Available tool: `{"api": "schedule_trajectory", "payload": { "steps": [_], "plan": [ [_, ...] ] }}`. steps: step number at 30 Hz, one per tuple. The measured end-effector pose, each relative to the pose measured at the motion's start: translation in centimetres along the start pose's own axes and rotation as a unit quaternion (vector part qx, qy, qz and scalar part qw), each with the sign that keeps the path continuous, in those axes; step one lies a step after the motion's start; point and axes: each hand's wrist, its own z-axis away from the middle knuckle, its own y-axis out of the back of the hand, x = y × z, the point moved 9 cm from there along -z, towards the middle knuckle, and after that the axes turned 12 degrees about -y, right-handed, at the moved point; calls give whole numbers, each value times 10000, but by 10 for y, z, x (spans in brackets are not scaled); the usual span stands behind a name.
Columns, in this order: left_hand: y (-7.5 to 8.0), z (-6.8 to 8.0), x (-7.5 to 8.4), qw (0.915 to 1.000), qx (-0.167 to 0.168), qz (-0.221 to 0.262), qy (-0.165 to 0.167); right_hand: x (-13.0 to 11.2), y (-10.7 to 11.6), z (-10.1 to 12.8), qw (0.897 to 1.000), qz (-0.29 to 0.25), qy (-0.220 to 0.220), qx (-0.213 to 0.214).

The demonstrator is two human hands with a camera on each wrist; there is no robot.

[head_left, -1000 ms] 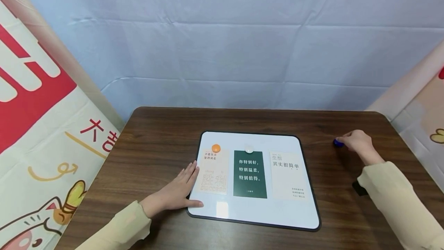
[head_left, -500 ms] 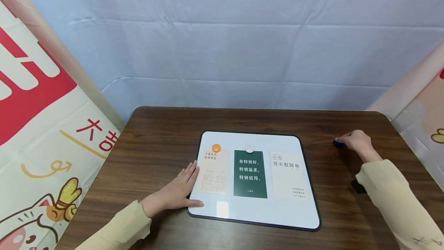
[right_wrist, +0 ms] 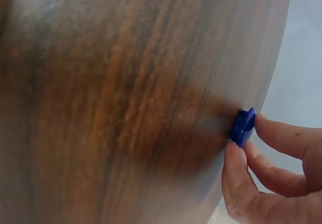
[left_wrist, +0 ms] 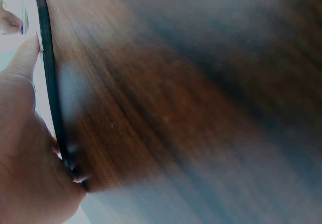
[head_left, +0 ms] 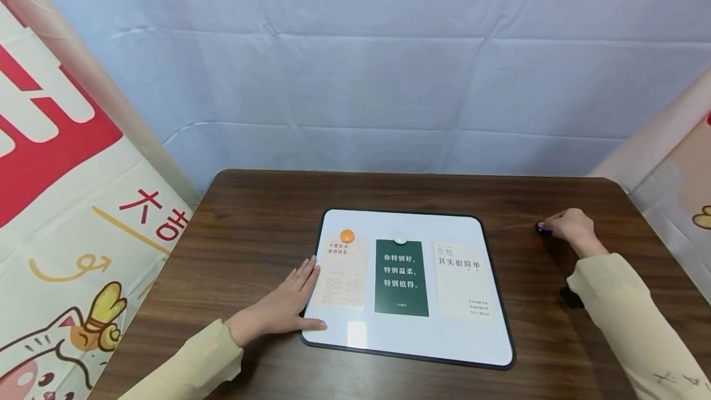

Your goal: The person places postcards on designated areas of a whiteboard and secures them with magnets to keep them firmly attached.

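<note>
While legible — green card: "你特别好"

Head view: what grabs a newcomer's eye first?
The whiteboard at the middle of the wooden table, bearing three cards in a row: the dark green card stands out between two pale ones, and an orange magnet tops the left card. The left hand lies flat on the board's left edge, while the right hand pinches a blue magnet on the table off to the right.

Left hand lies flat with fingers straight, while right hand reaches forward, fingertips pinched.
</note>
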Motion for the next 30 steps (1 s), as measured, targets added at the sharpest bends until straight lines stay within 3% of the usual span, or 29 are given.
{"api": "schedule_trajectory", "payload": {
  "steps": [6,15,23,30],
  "plan": [
    [2,0,1,10000,37,42,-31,7,1,-3,9993,-284,-222,-39],
    [-1,-1,0,10000,13,-40,-19,16,-4,-5,9834,-1685,-452,-498],
    [1,1,1,10000,15,22,-20,15,-6,-2,9740,-2085,-473,-744],
    [1,2,0,10000,-10,47,2,4,-11,6,9737,-2096,-223,-864]
  ]
}}
